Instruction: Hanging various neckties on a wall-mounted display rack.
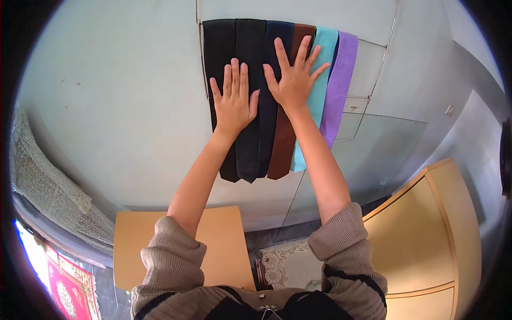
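Observation:
Several neckties hang side by side over a thin metal wire rack against a pale wall. From the left come a black tie, a second very dark tie, a navy tie, a brown tie, a ribbed turquoise tie and a ribbed purple tie. My left hand lies flat on the two dark ties at left, thumb out to the side. With fingers spread, my right hand rests across the navy, brown and turquoise ties. Neither hand grips anything.
Below stands a light wooden tabletop, beside a surface under a lace cloth. A wooden cabinet is at lower right. Lace fabric drapes at the left, above a red patterned rug. A wall switch sits far right.

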`<state>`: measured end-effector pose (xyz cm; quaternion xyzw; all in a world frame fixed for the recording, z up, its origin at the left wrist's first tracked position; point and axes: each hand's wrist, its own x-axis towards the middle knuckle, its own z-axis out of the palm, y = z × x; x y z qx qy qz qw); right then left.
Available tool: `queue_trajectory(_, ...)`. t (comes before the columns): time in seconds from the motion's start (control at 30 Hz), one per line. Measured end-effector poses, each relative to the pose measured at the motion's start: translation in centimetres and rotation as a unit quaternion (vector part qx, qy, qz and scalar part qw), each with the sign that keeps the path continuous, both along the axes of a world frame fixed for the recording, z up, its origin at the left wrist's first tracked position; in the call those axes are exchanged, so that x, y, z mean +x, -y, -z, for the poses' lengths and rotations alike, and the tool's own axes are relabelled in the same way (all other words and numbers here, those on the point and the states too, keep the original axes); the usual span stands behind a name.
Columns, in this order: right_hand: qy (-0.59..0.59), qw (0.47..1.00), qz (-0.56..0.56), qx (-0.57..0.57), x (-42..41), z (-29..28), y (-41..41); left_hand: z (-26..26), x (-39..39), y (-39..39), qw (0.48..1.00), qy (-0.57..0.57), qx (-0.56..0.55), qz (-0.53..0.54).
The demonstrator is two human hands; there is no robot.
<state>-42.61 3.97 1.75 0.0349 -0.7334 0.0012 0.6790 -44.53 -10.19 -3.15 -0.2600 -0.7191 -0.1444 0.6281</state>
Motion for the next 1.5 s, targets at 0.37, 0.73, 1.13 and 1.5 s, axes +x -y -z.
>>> queue_trajectory(0.37, 0.037, 0.998, -0.014, -0.047, 0.7, 5.1, 1.1, 0.4, -0.9, 0.1, 1.0, -0.025, 0.01, -0.015)
queue_trajectory(0.73, 0.022, 0.999, 0.031, -0.036, -0.1, 7.7, 0.6, 3.3, 0.8, 0.1, 0.999, 0.037, 0.003, 0.016)
queue_trajectory(1.13, 0.044, 0.997, -0.003, -0.061, 0.4, 10.7, 0.9, 6.5, -1.1, 0.3, 0.999, -0.019, -0.017, -0.033)
queue_trajectory(1.5, 0.076, 0.995, -0.025, -0.062, 1.4, 16.2, 1.4, 6.8, -1.4, 0.2, 0.999, -0.022, 0.0, -0.04)
